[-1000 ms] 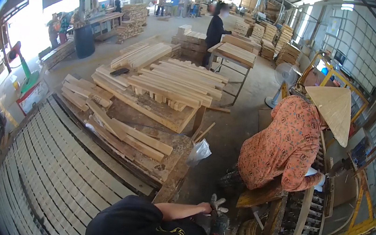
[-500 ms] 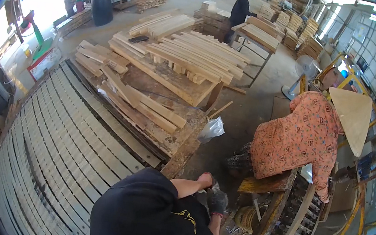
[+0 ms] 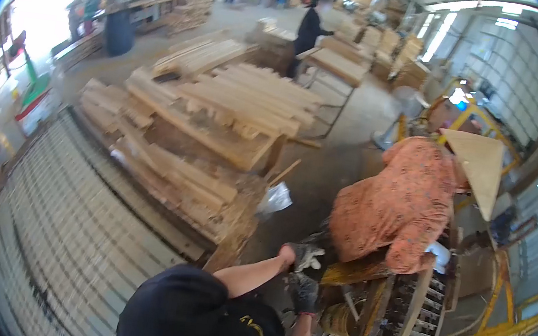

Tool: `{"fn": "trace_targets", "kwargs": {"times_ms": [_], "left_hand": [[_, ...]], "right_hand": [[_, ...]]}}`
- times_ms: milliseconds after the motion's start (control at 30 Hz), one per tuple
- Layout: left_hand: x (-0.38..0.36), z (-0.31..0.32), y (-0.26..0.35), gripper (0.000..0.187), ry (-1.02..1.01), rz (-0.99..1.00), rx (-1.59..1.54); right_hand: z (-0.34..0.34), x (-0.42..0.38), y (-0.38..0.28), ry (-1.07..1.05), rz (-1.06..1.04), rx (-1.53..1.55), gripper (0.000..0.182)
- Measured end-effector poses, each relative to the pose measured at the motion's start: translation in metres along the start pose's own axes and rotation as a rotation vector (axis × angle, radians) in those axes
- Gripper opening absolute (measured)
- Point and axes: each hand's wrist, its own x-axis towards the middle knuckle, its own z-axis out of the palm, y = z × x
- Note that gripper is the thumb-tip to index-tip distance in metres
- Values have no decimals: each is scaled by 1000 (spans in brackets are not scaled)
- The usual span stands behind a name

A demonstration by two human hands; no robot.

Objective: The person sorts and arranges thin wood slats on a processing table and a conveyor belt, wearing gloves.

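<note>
1. Lower left: slatted table, blurred; the whole view has swung since half a second ago (head movement, by the look of it).
2. Left of centre: loose boards; above them, rows of boards on a bench. No change in their layout that I can make out.
3. Centre: plastic bag at the bench corner.
4. Lower middle: left hand in a dark, pale-fingered left glove. Fingers now parted, where they were bunched and hard to read; no board in its grasp.
5. Just below it: right hand in a right glove, near or touching the left. Cannot tell how far its fingers are curled, or whether it grips anything. Judgement: attention is on the gloves, not the wood.
6. Lower right: bucket, then a person in a patterned shirt and cone hat, arm drawn in closer than before, beside a curved strip of wood on a barred rack.
</note>
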Motion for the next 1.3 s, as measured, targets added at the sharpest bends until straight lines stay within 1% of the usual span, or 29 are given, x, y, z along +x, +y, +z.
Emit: {"fn": "trace_targets", "kwargs": {"times_ms": [33,67,133,167,233,267,333,367,433,467,533,567,633,667,767,800,867,900,933,1000,1067,1100,1133,1167,1200,1233,1267,1300], "left_hand": [[18,-4,-10,60,8,84,98],[37,-8,-21,59,24,167,197],[35,8,6,58,153,-173,-591],[34,12,25,62,89,-214,-590],[29,21,73,68,-24,-297,-585],[22,39,103,80,41,-232,-285],[34,17,98,76,84,-274,-149],[41,4,88,74,104,-296,-85],[42,-4,79,69,123,-99,150],[38,-7,72,64,122,114,316],[36,-11,56,51,47,174,384],[35,-14,48,45,10,205,416],[35,-15,61,41,-63,141,721],[35,-12,67,41,-41,97,717],[30,5,85,41,27,-28,705],[22,4,86,40,-87,156,638],[14,12,87,38,-70,284,494],[8,20,94,37,-63,348,424],[3,26,102,37,-86,304,416],[3,34,118,37,-131,219,403],[5,37,118,37,-230,188,322],[6,37,117,37,-278,168,280],[-5,54,140,36,-232,217,424],[-11,69,159,38,-206,159,408],[-13,84,173,41,-181,102,393],[-9,93,180,43,-157,45,379],[-1,93,171,44,-231,63,153],[4,98,172,45,-251,144,81]], "right_hand": [[5,5,16,57,-4,191,30],[6,13,29,68,39,183,28],[9,32,44,62,125,190,23],[-2,41,26,59,101,132,22],[-37,50,-40,46,54,21,20],[-33,54,-39,100,-19,-98,21],[-25,50,-37,205,-150,-339,26],[-23,52,-46,305,-97,-266,33],[-28,55,-94,498,6,-121,49],[-23,59,-93,502,11,-110,57],[-12,63,-89,507,38,-81,72],[-9,60,-85,518,27,-108,74],[-13,62,-91,539,-1,-164,79],[-16,63,-97,524,51,-63,78],[-8,62,-113,612,59,-31,79],[-6,61,-117,638,28,-33,79],[-5,61,-126,697,-41,-31,78],[-5,60,-136,685,22,116,78],[-8,57,-148,670,85,264,77],[-7,60,-149,671,123,454,76],[-1,61,-132,706,80,537,74],[-3,63,-133,716,87,496,74],[-6,61,-135,727,98,455,73],[-11,59,-136,739,110,412,72],[-20,60,-142,759,25,375,72],[-26,63,-142,792,-3,393,73],[-33,67,-140,826,-31,410,74],[-39,70,-137,860,-55,431,75]]}}
